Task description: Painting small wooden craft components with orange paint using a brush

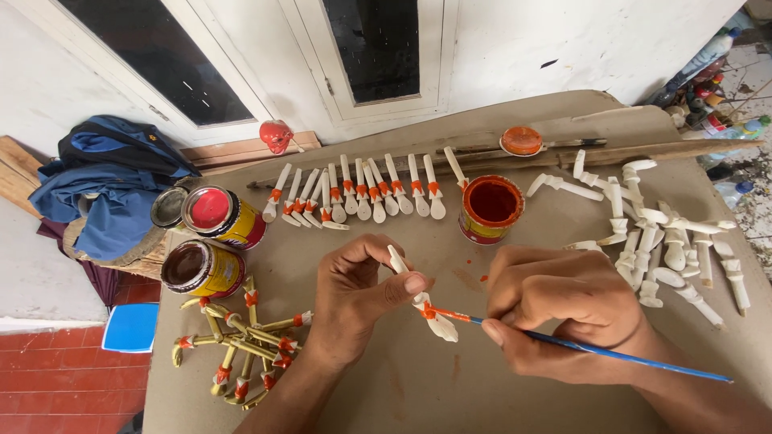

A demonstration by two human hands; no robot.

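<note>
My left hand (358,293) pinches a small white carved piece (438,323) with a slender stem, holding it over the tan table (418,386). My right hand (563,313) grips a thin blue paintbrush (611,352) whose orange-loaded tip touches the piece's narrow neck, where an orange band shows. An open can of orange paint (490,207) stands just beyond both hands.
A row of white pieces with orange bands (362,197) lies at the back. Unpainted white pieces (667,241) are heaped at the right. Yellow pieces with orange bands (241,345) lie at the left beside a red can (221,217) and a brown can (197,269). An orange lid (521,141) rests on a wooden strip.
</note>
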